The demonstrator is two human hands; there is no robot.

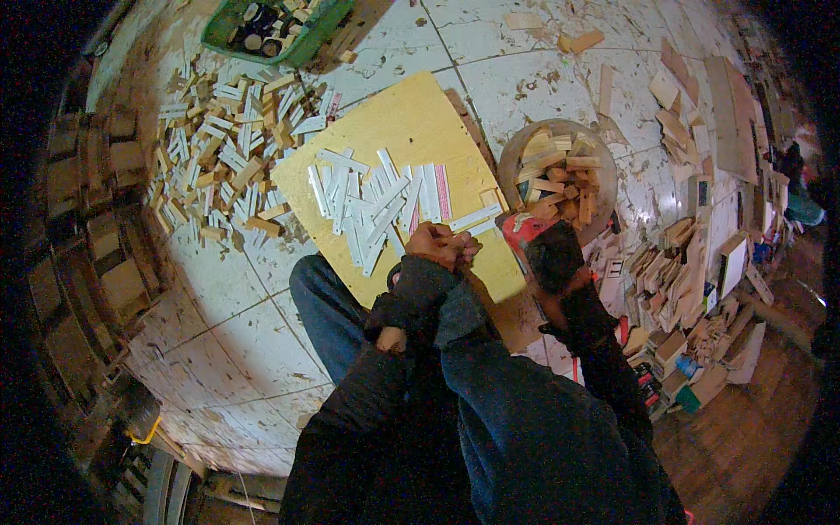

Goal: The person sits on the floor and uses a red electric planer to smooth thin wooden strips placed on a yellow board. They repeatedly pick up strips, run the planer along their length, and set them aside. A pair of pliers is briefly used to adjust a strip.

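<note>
Left hand [440, 248] and right hand [569, 289] are held apart near frame centre: the former is curled, any contents hidden; by the latter a red-and-black power tool [530, 231] is gripped, pointed, like its long axis, toward upper left. Work seems partway: white strips [388, 211] are left loose on the yellow board [402, 114]; at upper left, wood blocks [248, 172] are heaped with strips.

Offcuts of wood [669, 271] crowd the right of the frame and small blocks [249, 173] litter the tile floor [236, 341] at upper left in a woodworking workshop, a power tool [547, 247] right of centre.
</note>
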